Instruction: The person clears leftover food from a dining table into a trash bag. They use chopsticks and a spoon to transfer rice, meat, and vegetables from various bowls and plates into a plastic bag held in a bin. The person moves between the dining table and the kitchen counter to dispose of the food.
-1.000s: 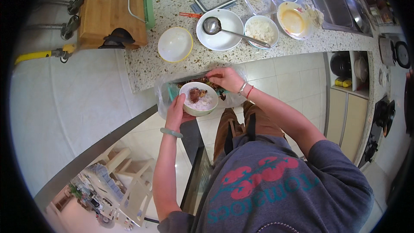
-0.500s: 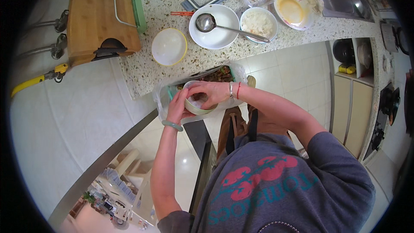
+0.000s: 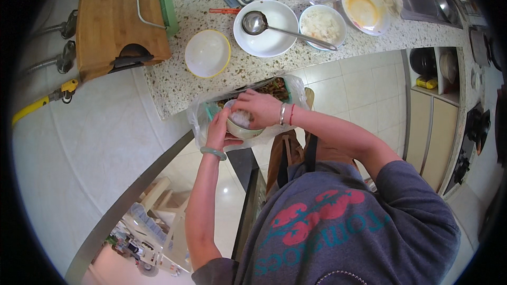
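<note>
My left hand [image 3: 218, 131] grips a small pale bowl [image 3: 246, 133] from its left side, thumb near the rim. Over the bowl's mouth bends my right hand [image 3: 260, 108], fingers curled down at its inside. A whitish clump [image 3: 240, 118] shows within the bowl beside those fingers; its kind is unclear, and the fingertips are partly hidden. Bowl and hands are above a bin lined with a clear plastic bag [image 3: 196, 121]. Dark brown and greenish scraps [image 3: 273, 88] lie in the bin, just beyond my right hand.
On the speckled counter [image 3: 169, 84] stand a yellow-rimmed dish [image 3: 208, 54], a white bowl [image 3: 282, 18] with a ladle [image 3: 296, 35] across it, a bowl of rice [image 3: 322, 25] and a stained plate [image 3: 362, 8]. A wooden board [image 3: 113, 16] is at left, a sink [image 3: 417, 0] far right.
My right hand has shifted slightly up over the bowl's rim, and more of the whitish clump shows. The left hand keeps its hold on the bowl.
</note>
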The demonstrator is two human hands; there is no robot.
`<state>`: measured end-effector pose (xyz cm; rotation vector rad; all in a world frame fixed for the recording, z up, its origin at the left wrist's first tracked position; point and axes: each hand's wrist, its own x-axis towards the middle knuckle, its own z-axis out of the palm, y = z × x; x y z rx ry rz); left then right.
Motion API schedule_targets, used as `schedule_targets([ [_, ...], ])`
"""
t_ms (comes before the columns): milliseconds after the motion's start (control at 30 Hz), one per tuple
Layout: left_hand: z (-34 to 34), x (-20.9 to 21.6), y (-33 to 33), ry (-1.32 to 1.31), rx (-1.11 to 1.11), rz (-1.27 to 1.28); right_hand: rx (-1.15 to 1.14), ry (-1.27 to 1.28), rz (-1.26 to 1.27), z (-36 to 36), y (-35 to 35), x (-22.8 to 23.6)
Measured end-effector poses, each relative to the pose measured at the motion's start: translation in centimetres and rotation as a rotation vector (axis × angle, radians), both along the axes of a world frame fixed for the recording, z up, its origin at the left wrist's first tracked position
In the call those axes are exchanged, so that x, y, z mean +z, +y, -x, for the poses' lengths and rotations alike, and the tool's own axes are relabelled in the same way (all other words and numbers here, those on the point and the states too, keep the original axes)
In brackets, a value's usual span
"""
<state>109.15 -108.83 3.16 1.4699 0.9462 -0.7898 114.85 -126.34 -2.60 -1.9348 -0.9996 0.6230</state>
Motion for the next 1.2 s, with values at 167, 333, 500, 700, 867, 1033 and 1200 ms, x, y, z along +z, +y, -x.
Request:
schedule_targets([
  [167,-0.1,-0.3,0.4,0.014,-0.020,-0.001,-0.164,0.171,-0.216,-1.3,-1.6,-2.0],
  [333,0.0,-0.6,0.9,0.054,0.002,0.009,-0.212,0.031,-0.177,-0.8,-3.0,-2.9],
  [500,0.7,-1.1,1.6,0.097,0.011,0.003,-0.180,-0.085,-0.102,0.1,-3.2,-1.7],
  [700,0.8,-0.8,2.6,0.119,0.024,0.000,-0.187,-0.268,0.045,1.0,0.4,-3.5],
  [867,0.8,-0.8,4.1,0.132,0.052,-0.010,-0.189,-0.452,0.192,0.5,3.4,-5.0],
  [1033,1.1,1.1,4.1,0.137,0.082,-0.032,-0.430,-0.039,-0.164,1.0,1.7,-4.3],
  [1200,1.1,2.1,4.4,0.131,0.047,-0.070,-0.275,-0.115,-0.117,0.4,-0.3,-3.4],
])
